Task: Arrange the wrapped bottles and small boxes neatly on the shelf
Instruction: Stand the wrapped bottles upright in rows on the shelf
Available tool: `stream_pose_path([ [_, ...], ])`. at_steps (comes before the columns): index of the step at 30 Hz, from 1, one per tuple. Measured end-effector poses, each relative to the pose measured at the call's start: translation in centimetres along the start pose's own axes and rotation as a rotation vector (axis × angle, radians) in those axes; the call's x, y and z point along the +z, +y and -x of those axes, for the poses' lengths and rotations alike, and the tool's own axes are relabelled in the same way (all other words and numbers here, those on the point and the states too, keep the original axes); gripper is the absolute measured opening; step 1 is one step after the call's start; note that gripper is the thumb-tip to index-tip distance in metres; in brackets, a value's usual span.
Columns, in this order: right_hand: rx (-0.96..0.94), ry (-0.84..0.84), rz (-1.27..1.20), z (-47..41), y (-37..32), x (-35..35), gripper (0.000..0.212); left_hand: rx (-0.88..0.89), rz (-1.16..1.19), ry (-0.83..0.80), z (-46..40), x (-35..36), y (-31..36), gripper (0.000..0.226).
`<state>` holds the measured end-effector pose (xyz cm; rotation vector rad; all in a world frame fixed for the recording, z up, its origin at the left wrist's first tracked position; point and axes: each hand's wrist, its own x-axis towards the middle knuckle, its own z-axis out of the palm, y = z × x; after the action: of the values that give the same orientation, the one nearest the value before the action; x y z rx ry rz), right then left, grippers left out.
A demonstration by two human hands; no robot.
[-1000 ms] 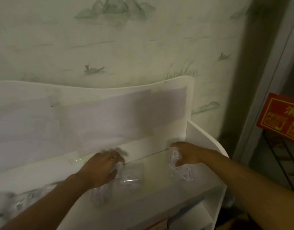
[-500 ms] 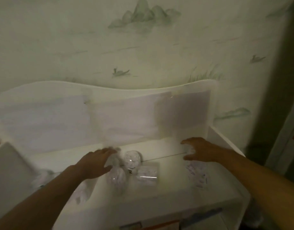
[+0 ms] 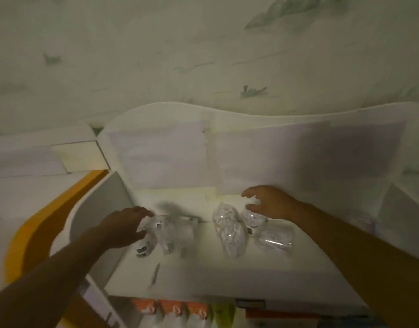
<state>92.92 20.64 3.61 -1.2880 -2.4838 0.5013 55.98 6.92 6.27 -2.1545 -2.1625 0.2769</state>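
Note:
Several wrapped bottles lie on top of the white shelf (image 3: pixel 227 278). A blurred left cluster of wrapped bottles (image 3: pixel 167 233) sits by the shelf's left side wall. My left hand (image 3: pixel 123 227) reaches over the leftmost one (image 3: pixel 144 247), fingers loosely extended and touching its wrap. At the centre lies another wrapped bottle (image 3: pixel 228 229), with one more (image 3: pixel 252 221) to its right and a small clear box (image 3: pixel 277 239) beside that. My right hand (image 3: pixel 268 204) hovers just above the right bottle, fingers spread and curved, holding nothing.
The shelf's tall back panel (image 3: pixel 286 150) and curved side walls (image 3: pixel 407 209) enclose the top. Below the front edge stand orange-topped packs (image 3: pixel 171 308) and a yellow-green pack (image 3: pixel 223 314). A yellow-edged white unit (image 3: pixel 26 233) adjoins on the left.
The view has swung left and down. My right hand has left the package at the right end and moved to the middle bottles; my left hand has shifted to the left cluster.

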Motion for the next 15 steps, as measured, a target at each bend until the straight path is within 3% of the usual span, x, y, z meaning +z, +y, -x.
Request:
stream_pose_path([
  [8, -0.061, -0.115, 0.001, -3.7, -6.5, 4.8, 0.043, 0.011, 0.104, 0.008, -0.1, 1.3, -2.1, 0.051],
  [15, -0.053, -0.201, -0.011, -6.5, -11.1, 9.5, 0.047, 0.047, 0.198, -0.094, -1.7, 3.9, -3.5, 0.068],
])
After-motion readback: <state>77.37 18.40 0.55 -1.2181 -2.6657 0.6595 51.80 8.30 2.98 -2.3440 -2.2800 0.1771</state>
